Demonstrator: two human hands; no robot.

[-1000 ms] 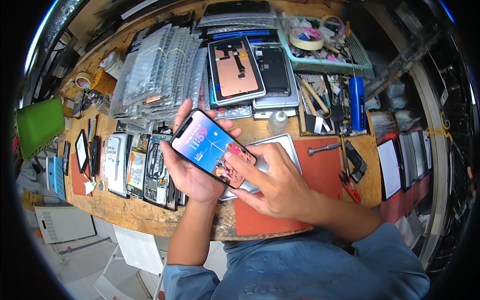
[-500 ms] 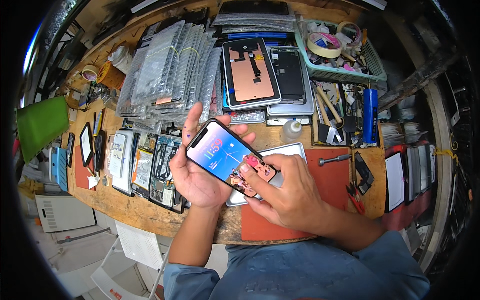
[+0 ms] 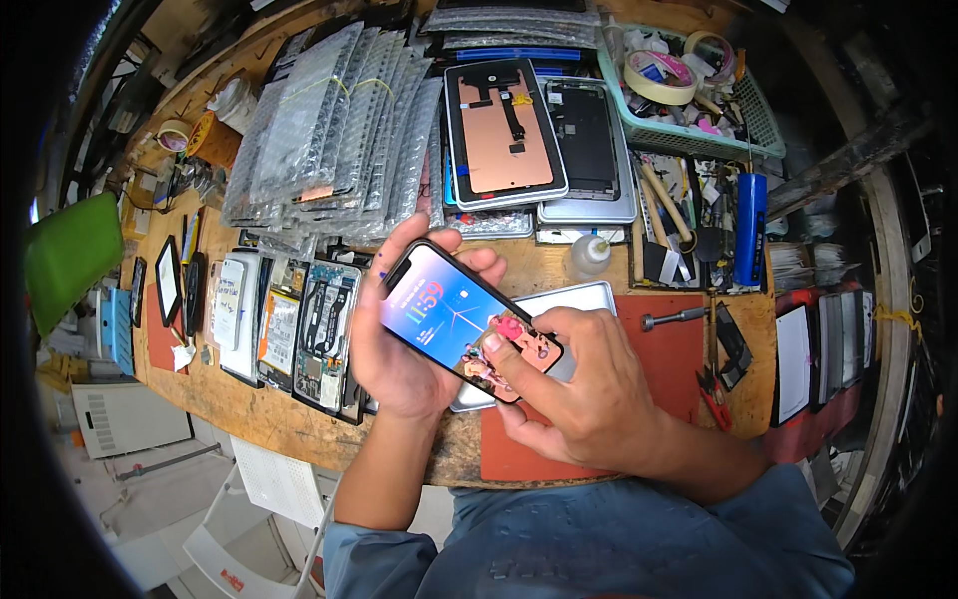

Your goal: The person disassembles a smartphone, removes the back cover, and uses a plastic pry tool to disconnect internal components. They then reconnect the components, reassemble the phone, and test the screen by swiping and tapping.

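Note:
A smartphone [image 3: 454,314] with a lit lock screen lies tilted across my hands, above the near part of the bench. My left hand [image 3: 404,369] cradles it from beneath, the fingers curling up past its upper edge. At its lower right end my right hand [image 3: 579,389] grips the phone, thumb lying on the glass over the picture and fingers around the edge. Partly hidden under my hands is a pale, shallow tray [image 3: 591,294], standing partly on a reddish-brown mat [image 3: 659,369].
Opened phones [image 3: 327,334] line the bench's left side. Behind are bubble-wrapped packs [image 3: 319,120], a copper-backed screen panel [image 3: 509,150] and a small clear bottle [image 3: 589,258]. To the right are a green basket [image 3: 689,135] with tape rolls, a screwdriver [image 3: 674,318] and red pliers [image 3: 713,397].
My left fingers have drawn in closer around the phone; the raised finger has come down toward its edge. My right thumb stays on the screen. The view has shifted slightly.

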